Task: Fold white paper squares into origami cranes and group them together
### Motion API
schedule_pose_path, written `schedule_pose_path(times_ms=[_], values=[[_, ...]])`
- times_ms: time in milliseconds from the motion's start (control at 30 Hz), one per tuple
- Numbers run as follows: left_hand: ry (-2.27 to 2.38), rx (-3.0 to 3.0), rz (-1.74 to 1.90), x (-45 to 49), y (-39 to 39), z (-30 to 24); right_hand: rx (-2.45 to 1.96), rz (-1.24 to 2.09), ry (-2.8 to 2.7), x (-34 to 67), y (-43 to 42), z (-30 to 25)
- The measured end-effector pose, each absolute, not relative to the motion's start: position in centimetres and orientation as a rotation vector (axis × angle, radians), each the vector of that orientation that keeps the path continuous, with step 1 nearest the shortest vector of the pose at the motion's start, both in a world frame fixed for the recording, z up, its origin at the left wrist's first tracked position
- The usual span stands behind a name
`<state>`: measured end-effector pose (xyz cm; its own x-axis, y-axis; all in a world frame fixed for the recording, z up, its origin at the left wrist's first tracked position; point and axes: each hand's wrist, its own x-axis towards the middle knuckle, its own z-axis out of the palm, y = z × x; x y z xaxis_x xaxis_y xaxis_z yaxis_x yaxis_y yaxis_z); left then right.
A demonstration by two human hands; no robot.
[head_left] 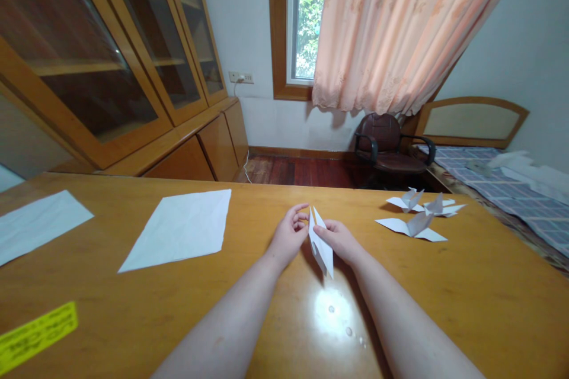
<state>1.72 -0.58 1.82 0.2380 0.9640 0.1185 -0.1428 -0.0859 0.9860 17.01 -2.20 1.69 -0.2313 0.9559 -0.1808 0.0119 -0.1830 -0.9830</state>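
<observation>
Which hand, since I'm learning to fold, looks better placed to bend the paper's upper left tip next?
Probably the left hand: its fingers curl beside that tip, while the right hand holds the folded paper with its thumb on it.

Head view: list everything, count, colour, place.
desk: 1, light-brown, foreground
folded paper: 1, white, centre
flat sheets: 2, white, left
paper cranes: 3, white, right
label: 1, yellow, near left
cabinet: 1, brown, left
walls: 2, white, behind
floor: 1, red-brown, behind
socket: 1, whitish, behind
cord: 1, white, below socket
window: 1, brown-framed, top
curtain: 1, pink, beside window
chair: 1, maroon, below curtain
bed: 1, blue-checked, right
bundle: 1, white, on bed
left hand: 1, bare, beside folded paper
right hand: 1, bare, holding folded paper
</observation>
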Motion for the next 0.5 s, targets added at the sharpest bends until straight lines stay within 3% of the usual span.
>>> schedule_pose_path(times_ms=[500], values=[[0.880,1.285,1.147,1.63,-0.86,2.05,-1.253,1.484,-1.379,17.07,-2.16,1.66]])
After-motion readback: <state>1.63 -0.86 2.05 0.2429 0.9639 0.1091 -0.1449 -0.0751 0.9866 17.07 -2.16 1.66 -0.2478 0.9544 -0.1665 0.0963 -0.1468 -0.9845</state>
